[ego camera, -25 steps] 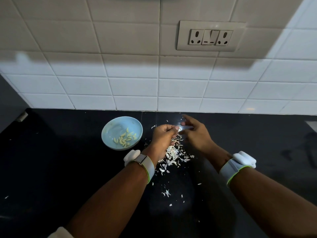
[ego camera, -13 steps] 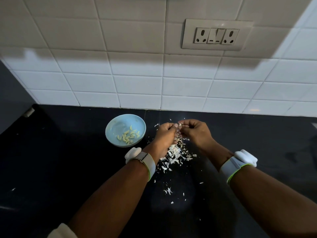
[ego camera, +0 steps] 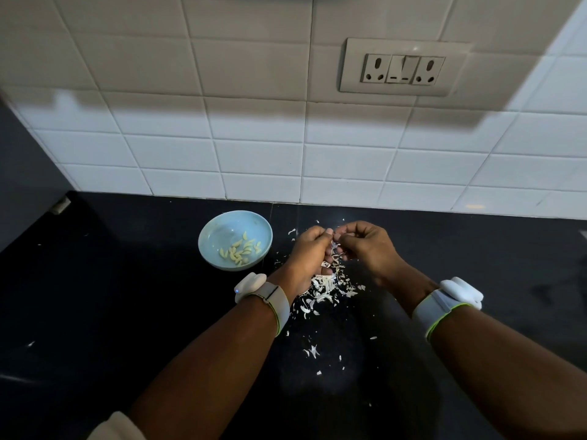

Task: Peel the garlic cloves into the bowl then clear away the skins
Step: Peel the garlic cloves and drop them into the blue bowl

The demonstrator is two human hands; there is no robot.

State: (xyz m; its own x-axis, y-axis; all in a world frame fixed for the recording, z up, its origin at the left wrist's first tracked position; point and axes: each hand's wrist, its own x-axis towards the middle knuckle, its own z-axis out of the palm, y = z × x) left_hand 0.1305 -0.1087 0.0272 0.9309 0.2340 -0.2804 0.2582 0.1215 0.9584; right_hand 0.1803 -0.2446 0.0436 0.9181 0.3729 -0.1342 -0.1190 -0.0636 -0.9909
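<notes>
Black countertop (ego camera: 127,312), white tiled wall (ego camera: 254,147) behind, socket plate (ego camera: 403,68) upper right. Pale blue bowl (ego camera: 222,230) holding peeled garlic cloves (ego camera: 239,249), left of the hands. Left hand (ego camera: 309,252) and right hand (ego camera: 365,246), fingers curled, fingertips meeting over a small piece; what it is cannot be told. Heap of white skins (ego camera: 327,285) beneath and between the wrists, scraps scattered nearer the viewer. White wristband (ego camera: 263,293) on the left wrist, another wristband (ego camera: 448,303) on the right.
</notes>
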